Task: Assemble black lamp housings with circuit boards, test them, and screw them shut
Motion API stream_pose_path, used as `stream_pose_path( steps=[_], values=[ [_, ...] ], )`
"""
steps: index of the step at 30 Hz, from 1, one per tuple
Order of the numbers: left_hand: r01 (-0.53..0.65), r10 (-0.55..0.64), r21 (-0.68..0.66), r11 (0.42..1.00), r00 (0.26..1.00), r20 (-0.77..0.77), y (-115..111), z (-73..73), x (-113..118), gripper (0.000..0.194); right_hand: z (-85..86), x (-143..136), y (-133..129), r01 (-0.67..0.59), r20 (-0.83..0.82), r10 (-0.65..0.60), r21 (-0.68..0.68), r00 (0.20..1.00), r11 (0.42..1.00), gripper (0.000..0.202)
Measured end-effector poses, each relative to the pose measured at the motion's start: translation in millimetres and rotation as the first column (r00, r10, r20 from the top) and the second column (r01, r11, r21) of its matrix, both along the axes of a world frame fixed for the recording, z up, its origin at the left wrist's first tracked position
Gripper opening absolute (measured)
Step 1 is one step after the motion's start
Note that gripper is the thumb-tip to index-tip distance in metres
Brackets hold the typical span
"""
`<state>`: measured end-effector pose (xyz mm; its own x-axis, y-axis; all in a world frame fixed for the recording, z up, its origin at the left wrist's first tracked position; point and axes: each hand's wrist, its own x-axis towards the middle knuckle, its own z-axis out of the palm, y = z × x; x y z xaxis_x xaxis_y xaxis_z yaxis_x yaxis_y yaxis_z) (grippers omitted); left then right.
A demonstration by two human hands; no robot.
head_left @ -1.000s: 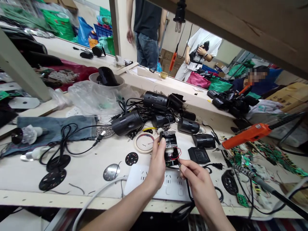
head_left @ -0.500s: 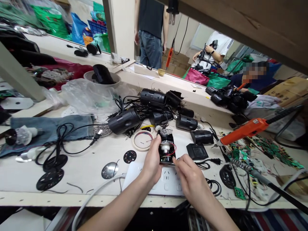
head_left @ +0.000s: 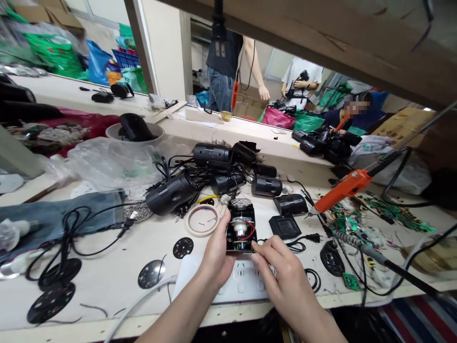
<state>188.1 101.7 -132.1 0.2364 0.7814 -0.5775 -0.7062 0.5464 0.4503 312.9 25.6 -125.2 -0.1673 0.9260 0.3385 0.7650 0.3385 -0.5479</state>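
A black opened device housing (head_left: 240, 231) shows a motor-like white and silver part and a red wire inside. My left hand (head_left: 218, 252) is closed round its left side and holds it over the white power strip (head_left: 233, 281). My right hand (head_left: 280, 267) touches the housing's lower right corner with thumb and index finger pinched together; whether anything small is between them is hidden. Right of the housing lies a black square part (head_left: 284, 226). A roll of tape (head_left: 202, 220) rests to its left.
Black cylindrical housings (head_left: 171, 193) and cables pile up behind my hands. An orange electric screwdriver (head_left: 342, 191) hangs at right, above green circuit boards (head_left: 396, 214). A soldering iron (head_left: 378, 255) points in from the right. Black discs (head_left: 52, 301) lie at left. Other people are beyond the bench.
The view has shifted, so bench things sit further left. My left hand still holds the housing and my right fingers remain at its corner. A person behind has moved an arm outward.
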Motion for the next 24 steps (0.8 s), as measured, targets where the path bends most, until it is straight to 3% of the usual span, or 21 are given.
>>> stream_pose_path(
  steps=[9,17,24],
  values=[
    [0.053,-0.054,-0.020,0.998,0.998,-0.029,0.5,0.6,-0.1,0.032,-6.1,13.1,0.5,0.089,-0.134,-0.082,0.047,0.988,0.995,0.020],
    [0.087,-0.087,-0.012,0.996,0.996,0.024,-0.7,3.9,-2.7,0.022,2.5,17.0,1.9,0.146,-0.144,-0.121,0.176,0.982,0.974,0.019],
    [0.057,-0.057,-0.012,0.998,0.998,0.011,-1.8,6.8,-1.6,0.021,4.5,3.8,4.4,0.129,-0.151,-0.106,0.152,0.983,0.980,0.025]
  ],
)
